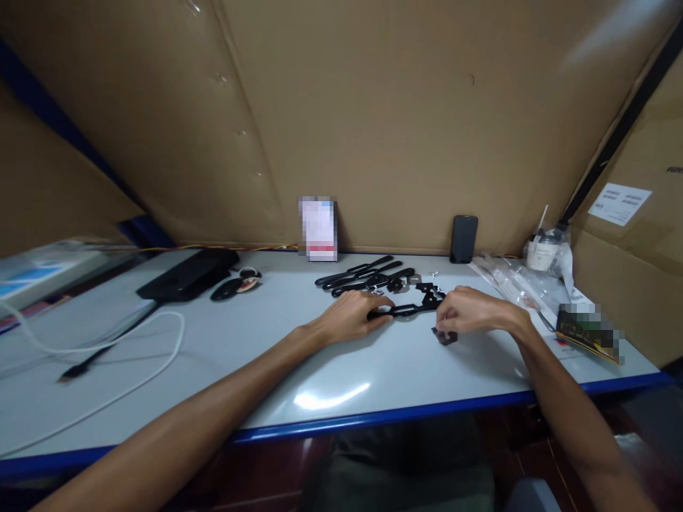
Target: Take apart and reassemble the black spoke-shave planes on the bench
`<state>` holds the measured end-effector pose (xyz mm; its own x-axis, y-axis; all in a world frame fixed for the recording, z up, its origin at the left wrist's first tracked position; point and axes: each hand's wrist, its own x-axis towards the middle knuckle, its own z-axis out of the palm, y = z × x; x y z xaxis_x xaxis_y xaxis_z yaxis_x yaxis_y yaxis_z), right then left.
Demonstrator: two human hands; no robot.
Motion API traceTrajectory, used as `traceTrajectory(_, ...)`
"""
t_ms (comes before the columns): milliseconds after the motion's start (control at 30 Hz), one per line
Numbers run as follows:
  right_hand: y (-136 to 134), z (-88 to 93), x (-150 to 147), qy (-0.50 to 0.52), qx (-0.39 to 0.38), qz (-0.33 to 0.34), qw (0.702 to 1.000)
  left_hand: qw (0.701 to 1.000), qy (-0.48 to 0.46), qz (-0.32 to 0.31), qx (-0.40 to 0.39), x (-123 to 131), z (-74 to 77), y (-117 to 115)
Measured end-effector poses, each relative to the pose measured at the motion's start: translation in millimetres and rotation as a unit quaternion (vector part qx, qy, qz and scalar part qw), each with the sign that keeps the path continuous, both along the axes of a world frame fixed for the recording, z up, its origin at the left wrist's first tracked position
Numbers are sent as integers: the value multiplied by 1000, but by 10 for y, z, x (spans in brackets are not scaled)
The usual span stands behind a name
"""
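Note:
My left hand (pixel 349 317) rests on the white table (pixel 331 370), its fingers closed on one end of a flat black frame part (pixel 408 309). My right hand (pixel 467 311) is curled over the other end of that part. A small dark piece (pixel 445 336) lies on the table just under my right hand. Behind the hands lie several long black arm pieces (pixel 363 274) and small metal bits (pixel 413 279).
A black pouch (pixel 186 276) and a dark oval object (pixel 235 286) sit at the left, with white and black cables (pixel 107 348). A phone (pixel 463 239) leans on the cardboard wall (pixel 373 107). Plastic bags (pixel 515 284), a white container (pixel 541 252) and a printed card (pixel 584 331) lie right.

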<state>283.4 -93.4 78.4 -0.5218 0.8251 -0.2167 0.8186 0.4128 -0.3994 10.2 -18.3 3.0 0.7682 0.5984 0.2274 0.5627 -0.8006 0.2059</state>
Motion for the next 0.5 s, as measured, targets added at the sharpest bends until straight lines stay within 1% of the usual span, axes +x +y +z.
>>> traceTrajectory(33,30,-13,67,-2,2,-15,1000,1000,-2,-4,6,-6,3,5)
traceTrajectory(100,107,-57,187,-15,33,-47,998,1000,-6,-12,18,-20,7,16)
traceTrajectory(200,253,-149,311,-29,110,-102,988,998,-10,-19,53,-37,12,28)
traceTrajectory(267,360,-209,364,-29,163,-148,975,997,-12,-21,75,-46,14,31)
traceTrajectory(333,460,-263,411,-23,217,-202,955,995,-30,-20,94,-56,16,39)
traceTrajectory(400,542,-318,462,-17,262,-252,931,990,-76,3,115,-78,20,68)
traceTrajectory(467,598,-378,509,-11,296,-293,909,980,-134,59,133,-124,26,124)
traceTrajectory(500,615,-412,527,-7,309,-306,900,976,-147,88,134,-157,30,162)
